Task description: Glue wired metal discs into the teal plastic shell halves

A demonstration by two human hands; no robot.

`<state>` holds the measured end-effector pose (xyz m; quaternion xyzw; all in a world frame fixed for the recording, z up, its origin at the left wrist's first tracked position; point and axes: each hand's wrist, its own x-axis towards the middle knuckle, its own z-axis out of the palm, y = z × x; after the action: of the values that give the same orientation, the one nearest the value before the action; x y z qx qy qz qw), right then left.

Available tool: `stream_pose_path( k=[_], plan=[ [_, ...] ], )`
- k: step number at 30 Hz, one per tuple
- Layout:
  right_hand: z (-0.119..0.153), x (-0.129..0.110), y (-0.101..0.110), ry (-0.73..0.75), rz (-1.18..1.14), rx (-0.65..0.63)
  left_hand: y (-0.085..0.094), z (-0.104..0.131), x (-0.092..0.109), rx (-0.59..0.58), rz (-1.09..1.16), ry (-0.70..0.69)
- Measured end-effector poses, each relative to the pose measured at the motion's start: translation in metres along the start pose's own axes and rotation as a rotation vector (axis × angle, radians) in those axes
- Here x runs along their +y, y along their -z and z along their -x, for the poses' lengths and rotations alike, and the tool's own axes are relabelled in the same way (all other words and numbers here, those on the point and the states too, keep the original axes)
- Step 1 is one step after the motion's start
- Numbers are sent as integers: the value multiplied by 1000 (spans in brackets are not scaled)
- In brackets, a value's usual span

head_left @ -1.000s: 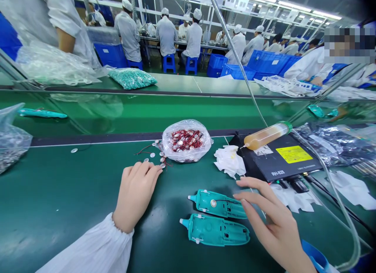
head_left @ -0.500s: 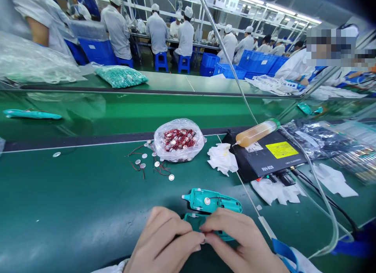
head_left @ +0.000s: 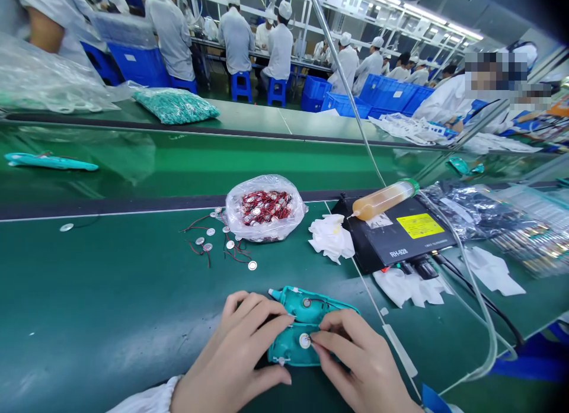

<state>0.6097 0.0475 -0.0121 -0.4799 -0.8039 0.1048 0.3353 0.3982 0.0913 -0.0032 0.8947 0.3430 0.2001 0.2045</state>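
Two teal plastic casing halves lie side by side in front of me. The far casing half has a pointed tip at its left, and a round disc with a wire is set inside. In the near casing half sits a round silvery piezo disc. My right hand pinches at that disc's right edge with thumb and index finger; its wire is mostly hidden. My left hand rests over the left end of the casing, its fingers stretched and the thumb apart.
Beyond the casing stands a clear bag of wired discs, with several loose discs beside it. At right are a black controller box, an amber-filled syringe barrel, crumpled tissue and a tube. Co-workers sit beyond the conveyor.
My hands have moved apart, the left one opening out over the casing. The disc now shows in the near half, at my right fingertips. The whole view has shifted slightly.
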Motion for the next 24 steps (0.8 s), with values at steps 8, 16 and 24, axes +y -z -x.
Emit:
stream_pose_path(
  k=[8,16,24],
  plan=[
    [-1,0,-8,-10,62,-18,0,-1,0,28,-55,-11],
    [-1,1,-11,-18,50,-63,-4,0,-1,43,-60,-20],
    [6,7,-13,-38,36,-83,-4,0,-1,47,-68,-17]
  ],
)
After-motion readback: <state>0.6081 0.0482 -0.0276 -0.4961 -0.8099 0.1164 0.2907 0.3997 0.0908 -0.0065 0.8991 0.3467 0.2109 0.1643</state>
